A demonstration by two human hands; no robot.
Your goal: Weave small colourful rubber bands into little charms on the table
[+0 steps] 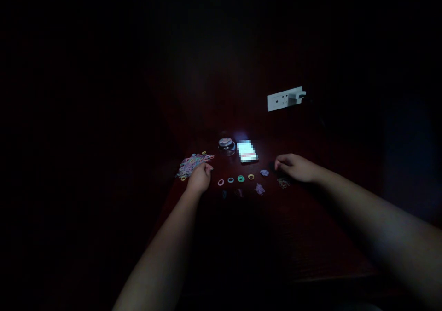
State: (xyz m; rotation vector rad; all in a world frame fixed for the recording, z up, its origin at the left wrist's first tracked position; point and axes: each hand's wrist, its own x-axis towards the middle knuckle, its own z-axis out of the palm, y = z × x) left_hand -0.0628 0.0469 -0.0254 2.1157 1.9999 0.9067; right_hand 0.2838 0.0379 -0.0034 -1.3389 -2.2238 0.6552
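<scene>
My left hand (200, 177) is at the right edge of a loose pile of colourful small elastic bands (190, 165), its fingers pinched together. Anything between those fingertips is too small to make out. On the right, my right hand (295, 166) has its fingers curled in above the table, and what they may hold is hidden. Nearest to it are a small heap of yellowish bands (283, 183) and a purple bundle (264, 173). Between the hands lies a row of rings: a pink ring (221, 182), a blue ring (230, 180), a green ring (241, 179) and a yellow ring (251, 176).
Closer to me are a purple band heap (259, 189), a faint pinkish heap (240, 192) and a small teal one (224, 194). Behind the row stand a round lidded jar (226, 144) and a lit phone (247, 151). A wall socket (285, 99) holds a plug. The surroundings are very dark.
</scene>
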